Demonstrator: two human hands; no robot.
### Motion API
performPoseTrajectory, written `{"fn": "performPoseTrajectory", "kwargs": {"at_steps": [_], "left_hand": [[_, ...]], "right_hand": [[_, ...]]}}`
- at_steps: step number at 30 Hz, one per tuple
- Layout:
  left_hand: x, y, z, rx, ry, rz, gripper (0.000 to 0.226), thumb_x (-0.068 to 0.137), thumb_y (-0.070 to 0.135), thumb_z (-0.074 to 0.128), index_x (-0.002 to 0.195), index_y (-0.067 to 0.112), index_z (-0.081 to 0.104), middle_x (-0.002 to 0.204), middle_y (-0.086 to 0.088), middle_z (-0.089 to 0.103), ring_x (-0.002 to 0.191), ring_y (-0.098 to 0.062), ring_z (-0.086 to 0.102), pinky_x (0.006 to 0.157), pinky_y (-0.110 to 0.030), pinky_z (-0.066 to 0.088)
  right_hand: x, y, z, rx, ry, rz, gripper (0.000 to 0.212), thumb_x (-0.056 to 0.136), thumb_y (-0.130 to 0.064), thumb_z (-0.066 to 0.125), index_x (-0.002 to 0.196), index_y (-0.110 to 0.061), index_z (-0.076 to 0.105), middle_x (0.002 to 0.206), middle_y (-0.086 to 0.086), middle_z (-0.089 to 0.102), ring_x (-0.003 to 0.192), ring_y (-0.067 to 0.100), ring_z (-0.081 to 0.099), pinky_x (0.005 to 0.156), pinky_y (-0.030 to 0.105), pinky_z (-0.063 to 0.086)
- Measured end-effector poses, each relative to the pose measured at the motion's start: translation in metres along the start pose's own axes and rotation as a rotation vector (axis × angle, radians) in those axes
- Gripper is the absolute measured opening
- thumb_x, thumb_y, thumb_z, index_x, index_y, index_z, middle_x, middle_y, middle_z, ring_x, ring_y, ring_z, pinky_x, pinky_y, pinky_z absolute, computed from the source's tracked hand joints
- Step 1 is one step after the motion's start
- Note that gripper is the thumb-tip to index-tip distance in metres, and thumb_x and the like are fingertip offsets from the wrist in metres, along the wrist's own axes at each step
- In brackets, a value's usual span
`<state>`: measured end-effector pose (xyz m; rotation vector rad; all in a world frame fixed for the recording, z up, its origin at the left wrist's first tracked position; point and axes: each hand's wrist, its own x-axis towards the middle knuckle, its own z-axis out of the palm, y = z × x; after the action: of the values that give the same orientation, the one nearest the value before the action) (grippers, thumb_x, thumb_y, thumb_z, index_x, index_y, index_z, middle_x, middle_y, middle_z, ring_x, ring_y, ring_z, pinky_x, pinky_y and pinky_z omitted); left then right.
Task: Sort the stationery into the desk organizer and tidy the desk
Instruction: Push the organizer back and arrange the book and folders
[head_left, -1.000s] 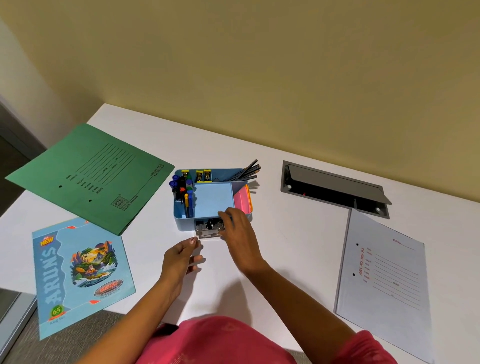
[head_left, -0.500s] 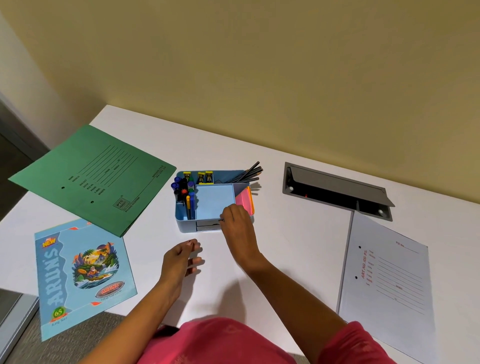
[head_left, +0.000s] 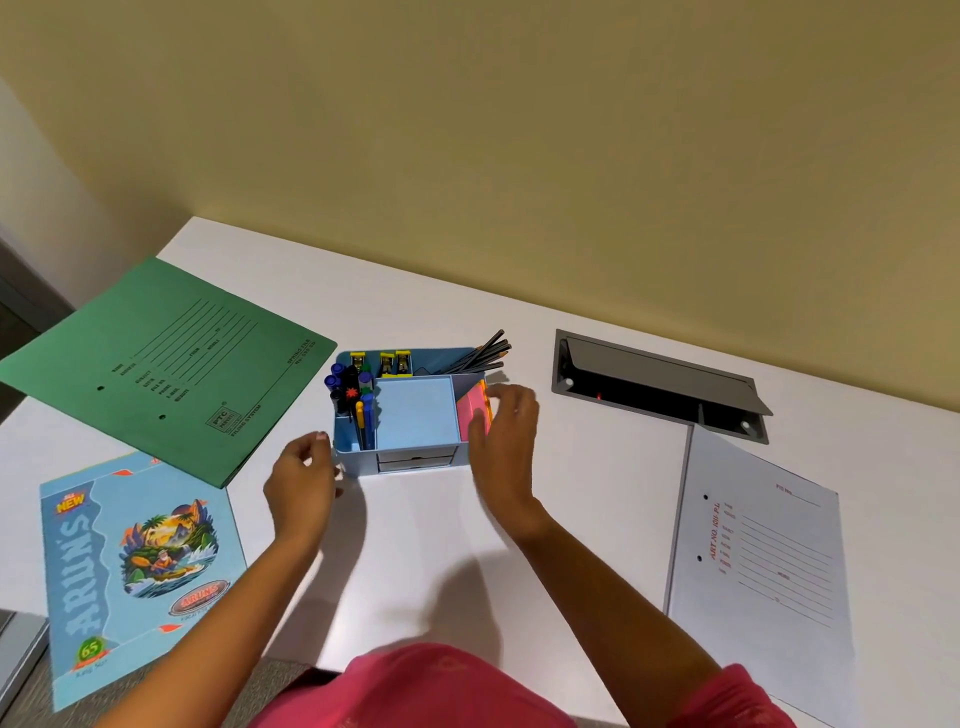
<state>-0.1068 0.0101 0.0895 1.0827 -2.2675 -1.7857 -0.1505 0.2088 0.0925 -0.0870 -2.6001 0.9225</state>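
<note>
The blue desk organizer (head_left: 358, 463) stands in the middle of the white desk. It holds pens (head_left: 353, 395), black pencils (head_left: 483, 353), yellow clips (head_left: 387, 361), a blue note pad (head_left: 415, 410) and pink notes (head_left: 470, 415). Its small front drawer (head_left: 415, 462) is pushed in. My left hand (head_left: 304, 480) has curled fingers touching the organizer's front left corner. My right hand (head_left: 506, 441) lies against the right wall, fingers spread over its rim. The two hands clasp the organizer between them.
A green folder (head_left: 171, 364) lies at the back left, overhanging the desk edge. A blue illustrated book (head_left: 135, 561) lies at the front left, partly off the edge. A pale grey folder (head_left: 763, 571) lies on the right, below an open grey cable hatch (head_left: 654, 384).
The drawer, open a second ago, has been pushed shut by my right hand. That hand then moved to the organizer's right wall, and my left hand came up to the left corner.
</note>
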Motion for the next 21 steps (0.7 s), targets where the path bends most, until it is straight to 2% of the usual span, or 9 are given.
{"fn": "performPoseTrajectory", "kwargs": {"at_steps": [2,4,6,10,13,15,17,19,21], "left_hand": [[0.010,0.009,0.001,0.073,-0.013,0.054,0.042,0.096,0.033,0.050,0.131,0.010,0.055,0.126,-0.007,0.061,0.077,-0.023,0.064,0.078,-0.042,0.056],[0.017,0.016,0.001,0.187,-0.051,0.103,0.047,0.093,0.039,0.053,0.132,0.013,0.055,0.130,-0.005,0.060,0.090,-0.030,0.067,0.089,-0.048,0.052],[0.022,0.020,0.003,0.310,-0.071,0.125,0.044,0.093,0.039,0.053,0.128,0.014,0.059,0.125,-0.006,0.065,0.097,-0.037,0.065,0.093,-0.047,0.050],[0.026,0.028,0.006,0.390,-0.118,0.143,0.029,0.095,0.033,0.052,0.102,0.012,0.071,0.094,-0.012,0.072,0.079,-0.037,0.067,0.080,-0.043,0.053],[0.034,0.028,0.007,0.390,-0.164,0.118,0.027,0.094,0.030,0.054,0.079,0.011,0.067,0.078,-0.017,0.069,0.072,-0.035,0.067,0.074,-0.046,0.056],[0.039,0.027,0.008,0.405,-0.186,0.092,0.032,0.094,0.026,0.053,0.078,0.002,0.066,0.075,-0.020,0.068,0.069,-0.036,0.068,0.071,-0.044,0.056],[0.041,0.027,0.009,0.409,-0.205,0.072,0.030,0.095,0.019,0.051,0.079,-0.003,0.064,0.077,-0.023,0.068,0.067,-0.035,0.068,0.071,-0.045,0.056],[0.040,0.028,0.010,0.420,-0.223,0.051,0.027,0.095,0.013,0.046,0.083,-0.003,0.064,0.081,-0.023,0.067,0.067,-0.037,0.069,0.073,-0.045,0.056],[0.039,0.030,0.013,0.439,-0.232,0.040,0.026,0.096,0.009,0.042,0.084,-0.002,0.061,0.080,-0.023,0.064,0.069,-0.038,0.068,0.073,-0.046,0.056]], "right_hand": [[0.012,0.005,0.000,0.048,0.016,0.169,0.026,0.086,-0.009,0.060,0.111,-0.007,0.051,0.115,0.007,0.045,0.097,0.024,0.054,0.085,0.032,0.049],[0.022,0.009,0.000,0.081,-0.071,0.298,0.029,0.089,-0.012,0.060,0.116,-0.006,0.051,0.121,0.009,0.043,0.095,0.026,0.059,0.083,0.031,0.049],[0.028,0.013,0.000,0.041,-0.172,0.353,0.031,0.092,-0.016,0.057,0.121,-0.007,0.051,0.126,0.011,0.045,0.100,0.028,0.060,0.085,0.033,0.048],[0.037,0.018,0.004,0.034,-0.341,0.395,0.027,0.097,-0.021,0.046,0.116,-0.009,0.061,0.121,0.014,0.057,0.110,0.028,0.054,0.089,0.030,0.041],[0.042,0.017,0.006,0.022,-0.417,0.351,0.029,0.097,-0.017,0.042,0.113,-0.007,0.063,0.115,0.015,0.062,0.107,0.031,0.055,0.087,0.035,0.044],[0.043,0.017,0.006,-0.037,-0.465,0.326,0.026,0.095,-0.014,0.041,0.106,-0.005,0.062,0.109,0.017,0.064,0.103,0.035,0.056,0.080,0.037,0.045],[0.045,0.016,0.006,-0.124,-0.555,0.330,0.015,0.093,-0.013,0.039,0.090,-0.008,0.052,0.105,0.019,0.063,0.101,0.038,0.055,0.070,0.034,0.039],[0.049,0.015,0.006,-0.160,-0.614,0.355,0.013,0.095,-0.013,0.035,0.085,-0.011,0.044,0.104,0.021,0.062,0.097,0.038,0.057,0.067,0.031,0.035],[0.053,0.016,0.004,-0.131,-0.635,0.394,0.026,0.097,-0.014,0.030,0.075,-0.010,0.042,0.091,0.017,0.061,0.075,0.032,0.060,0.057,0.025,0.038]]}}
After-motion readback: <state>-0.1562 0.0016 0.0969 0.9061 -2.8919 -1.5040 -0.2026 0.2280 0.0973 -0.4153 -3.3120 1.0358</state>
